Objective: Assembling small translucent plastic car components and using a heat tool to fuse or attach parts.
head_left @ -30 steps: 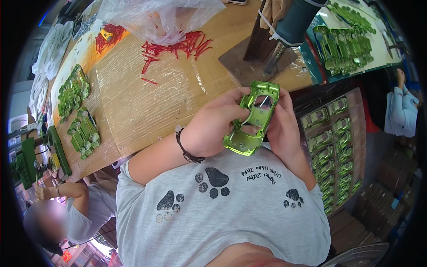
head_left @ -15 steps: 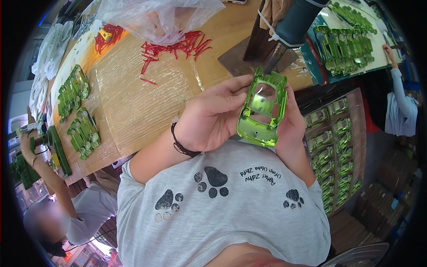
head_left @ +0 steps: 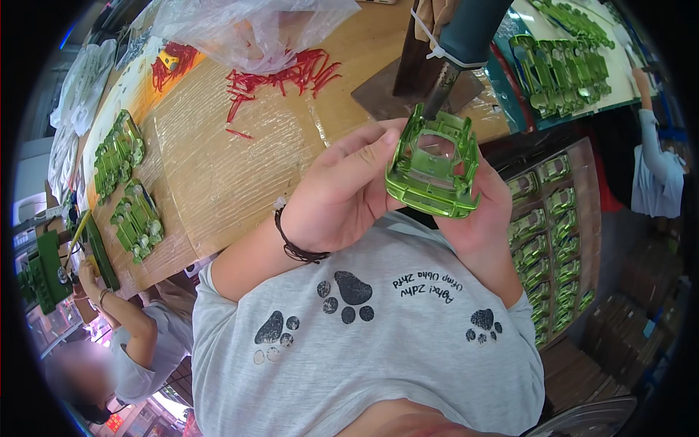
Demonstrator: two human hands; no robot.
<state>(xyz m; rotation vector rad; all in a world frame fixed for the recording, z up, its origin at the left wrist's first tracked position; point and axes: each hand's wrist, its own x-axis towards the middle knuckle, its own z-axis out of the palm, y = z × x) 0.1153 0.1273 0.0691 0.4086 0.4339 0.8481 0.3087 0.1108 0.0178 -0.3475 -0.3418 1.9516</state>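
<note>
A shiny green plastic toy car body [head_left: 435, 171], with an opening in its middle, is held between my two hands in front of my chest. My left hand [head_left: 342, 186] grips its left side, thumb on the edge. My right hand [head_left: 484, 200] closes round its right side, and its fingers are partly hidden behind the shell. The shell's far end lies close to the tip of a dark upright tool [head_left: 443, 86] with a teal grip; whether they touch I cannot tell.
Red plastic strips [head_left: 284, 79] lie beside a clear plastic bag [head_left: 255, 33] on the wooden table [head_left: 233, 160]. Green car bodies stand in rows at left [head_left: 137, 218] and far right [head_left: 561, 73]; more fill a tray [head_left: 587, 211]. Co-workers [head_left: 142, 342] sit at both sides.
The car body has tilted in my hands, so its near end now faces me more. My right hand has shifted slightly right. The left co-worker's arm has moved lower.
</note>
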